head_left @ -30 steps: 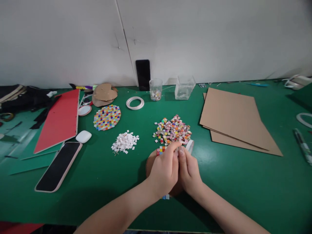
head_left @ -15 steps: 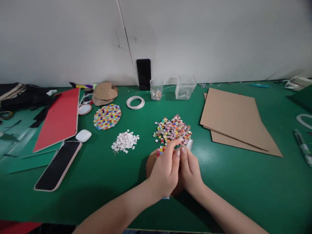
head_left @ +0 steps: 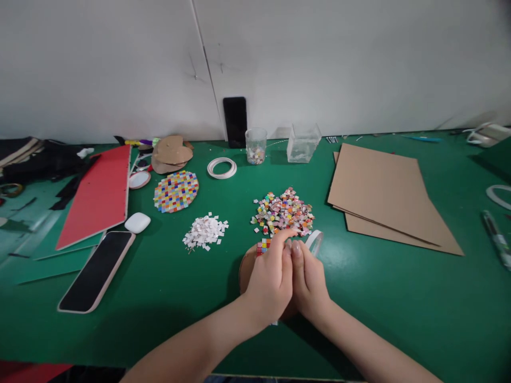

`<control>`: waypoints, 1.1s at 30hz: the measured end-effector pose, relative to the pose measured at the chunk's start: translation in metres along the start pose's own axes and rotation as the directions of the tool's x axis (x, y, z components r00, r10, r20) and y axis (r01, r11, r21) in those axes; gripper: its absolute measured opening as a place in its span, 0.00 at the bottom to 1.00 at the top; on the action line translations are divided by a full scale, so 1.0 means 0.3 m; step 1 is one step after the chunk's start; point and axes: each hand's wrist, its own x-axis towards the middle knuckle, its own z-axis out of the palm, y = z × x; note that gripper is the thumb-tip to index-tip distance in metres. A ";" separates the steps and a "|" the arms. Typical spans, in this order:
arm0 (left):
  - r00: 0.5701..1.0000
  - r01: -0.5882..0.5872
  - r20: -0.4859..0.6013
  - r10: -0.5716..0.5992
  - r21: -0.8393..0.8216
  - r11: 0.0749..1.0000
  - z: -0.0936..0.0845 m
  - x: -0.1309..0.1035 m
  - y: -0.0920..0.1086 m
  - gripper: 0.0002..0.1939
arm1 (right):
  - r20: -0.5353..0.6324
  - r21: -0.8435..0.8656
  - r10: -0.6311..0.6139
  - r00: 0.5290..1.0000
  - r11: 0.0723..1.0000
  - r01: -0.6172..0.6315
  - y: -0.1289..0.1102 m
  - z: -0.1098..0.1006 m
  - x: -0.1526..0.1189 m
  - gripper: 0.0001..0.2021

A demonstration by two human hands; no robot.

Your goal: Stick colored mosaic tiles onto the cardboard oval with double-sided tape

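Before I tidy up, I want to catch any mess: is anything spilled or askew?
The cardboard sheets at right lie askew, their edges out of line. The coloured pieces and white pieces lie loose, but in separate heaps, so probably not spilled.

1. Left hand (head_left: 267, 284) and right hand (head_left: 312, 279) meet over the disc (head_left: 247, 267), near the table's (head_left: 399, 303) front.
2. Just behind them lies a tile heap (head_left: 285, 210); left of that, a chip pile (head_left: 205, 232).
3. Cup (head_left: 256, 139) and box (head_left: 303, 146) stand farther back.
4. Cardboard sheets (head_left: 379, 191) lie right, a flat phone (head_left: 96, 274) left.
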 end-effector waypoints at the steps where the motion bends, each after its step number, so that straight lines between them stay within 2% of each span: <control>1: 1.000 0.008 0.000 -0.008 0.004 1.000 0.000 0.001 -0.002 0.16 | 0.005 -0.012 -0.008 1.000 1.000 0.008 0.000 0.000 0.000 0.13; 10: 0.992 0.128 0.012 -0.128 0.001 0.992 -0.009 0.012 -0.009 0.14 | 0.003 -0.037 -0.050 0.999 0.998 0.050 -0.009 0.008 0.004 0.13; 16: 0.995 0.094 0.030 -0.091 -0.146 0.985 -0.014 0.014 0.007 0.14 | -0.043 0.007 -0.031 0.999 0.999 0.032 -0.004 0.008 0.010 0.13; 22: 0.998 0.060 0.025 -0.058 -0.076 0.995 0.004 -0.002 0.002 0.15 | -0.055 0.015 -0.029 0.998 0.999 0.030 -0.001 0.011 0.006 0.14; 33: 0.995 0.093 0.027 -0.092 -0.028 0.995 -0.007 0.007 -0.002 0.15 | -0.002 -0.033 -0.034 0.999 0.999 0.034 0.000 0.013 -0.003 0.12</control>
